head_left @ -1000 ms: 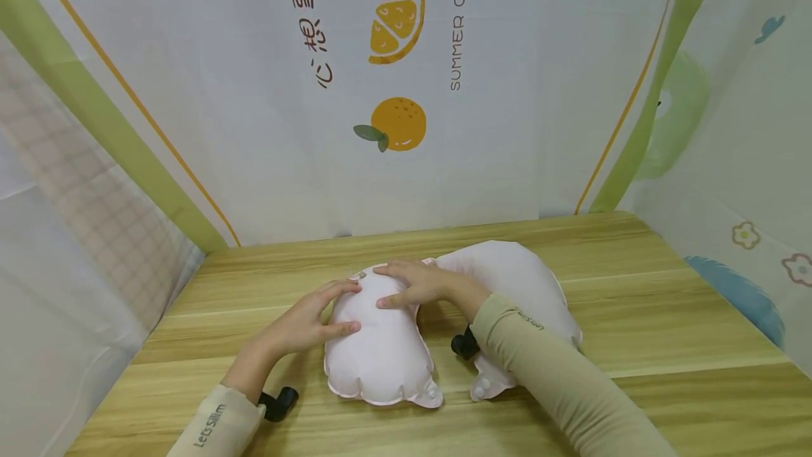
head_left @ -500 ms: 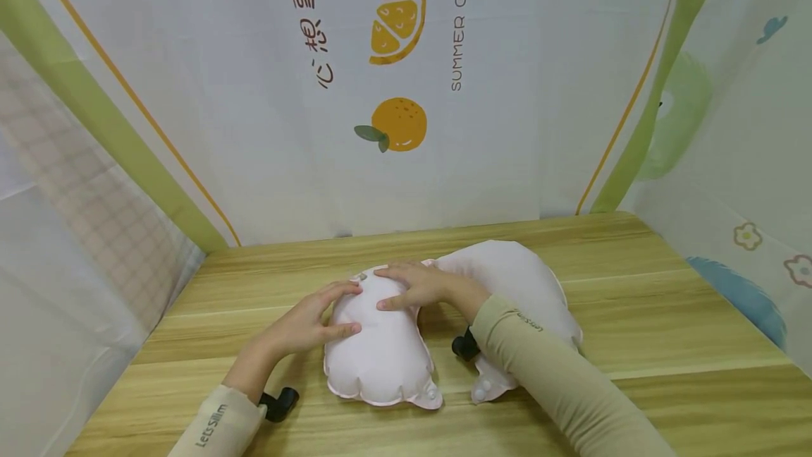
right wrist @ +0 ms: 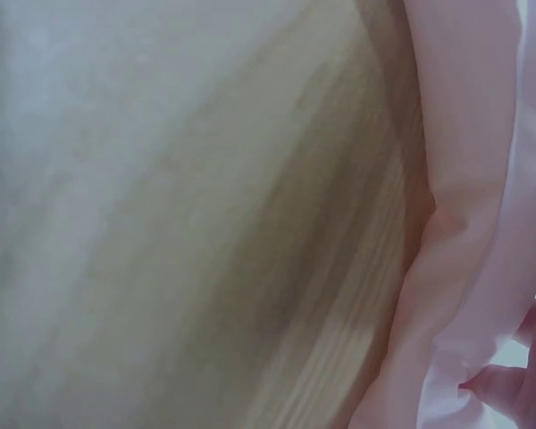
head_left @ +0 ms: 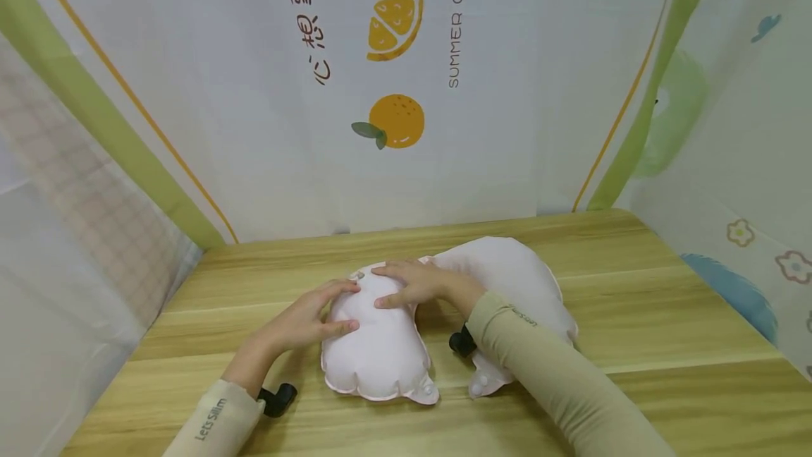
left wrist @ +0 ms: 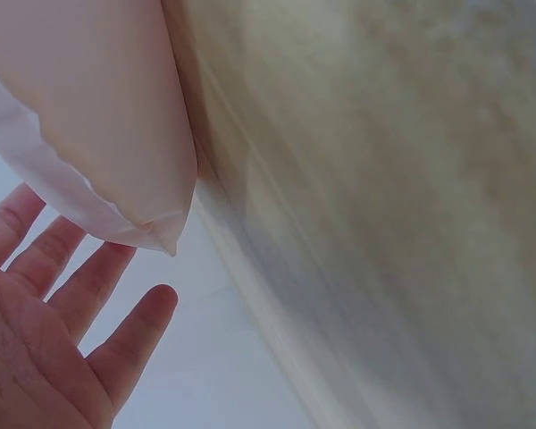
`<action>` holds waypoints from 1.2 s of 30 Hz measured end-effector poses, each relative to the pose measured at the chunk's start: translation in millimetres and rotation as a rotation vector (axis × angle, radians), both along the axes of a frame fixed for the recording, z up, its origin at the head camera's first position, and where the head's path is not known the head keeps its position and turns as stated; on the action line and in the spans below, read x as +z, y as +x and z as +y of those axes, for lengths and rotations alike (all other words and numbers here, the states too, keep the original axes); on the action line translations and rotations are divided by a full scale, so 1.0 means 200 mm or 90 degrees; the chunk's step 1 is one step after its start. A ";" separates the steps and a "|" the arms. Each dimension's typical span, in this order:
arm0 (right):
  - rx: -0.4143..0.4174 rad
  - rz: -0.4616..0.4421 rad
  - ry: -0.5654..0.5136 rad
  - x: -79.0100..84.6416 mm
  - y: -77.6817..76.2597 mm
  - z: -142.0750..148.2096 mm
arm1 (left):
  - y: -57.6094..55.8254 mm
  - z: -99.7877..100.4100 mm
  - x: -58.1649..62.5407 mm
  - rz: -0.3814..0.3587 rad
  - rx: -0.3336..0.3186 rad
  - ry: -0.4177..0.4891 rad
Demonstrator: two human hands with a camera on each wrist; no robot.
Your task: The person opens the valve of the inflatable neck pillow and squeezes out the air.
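A pale pink inflated neck pillow (head_left: pixel 376 365), U-shaped, lies on the wooden table with its two ends towards me. My left hand (head_left: pixel 306 317) rests on the outer side of its left lobe, fingers and thumb spread over the top. From across the pillow's gap, my right hand (head_left: pixel 419 285) touches the upper part of the same lobe with relaxed fingers. Between the two hands, by the far seam, sits a small valve (head_left: pixel 359 276). In the left wrist view the left fingers (left wrist: pixel 91 284) lie along the pillow's edge. Only some fingertips (right wrist: pixel 496 386) of the right hand show in its wrist view, against the fabric.
The wooden table (head_left: pixel 641 330) runs to a white cloth (head_left: pixel 304 161) printed with oranges at the back. Patterned cloth (head_left: pixel 704 203) hangs along the right. Snap tabs (head_left: pixel 426 392) stick out at the pillow's ends. Black pieces (head_left: pixel 276 399) show at the wrists.
The head view has shifted very slightly. Both hands keep their places on the pillow's left lobe.
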State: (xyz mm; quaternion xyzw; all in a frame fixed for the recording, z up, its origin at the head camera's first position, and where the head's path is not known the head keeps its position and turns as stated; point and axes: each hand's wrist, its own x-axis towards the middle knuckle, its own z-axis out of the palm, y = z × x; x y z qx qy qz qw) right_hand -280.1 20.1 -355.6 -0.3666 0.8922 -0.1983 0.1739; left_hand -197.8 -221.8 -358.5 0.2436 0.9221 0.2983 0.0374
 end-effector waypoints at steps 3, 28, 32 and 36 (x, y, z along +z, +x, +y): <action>0.002 0.004 0.007 0.00 0.00 0.00 | 0.00 0.00 0.00 -0.002 -0.004 0.002; 0.014 0.021 -0.006 -0.01 0.01 0.01 | 0.00 0.01 -0.02 0.008 -0.009 -0.009; 0.013 0.022 -0.004 -0.01 0.02 0.01 | 0.01 0.01 -0.01 0.001 -0.008 -0.010; 0.010 0.025 0.001 -0.02 0.01 0.01 | 0.00 0.01 -0.01 0.002 -0.011 -0.014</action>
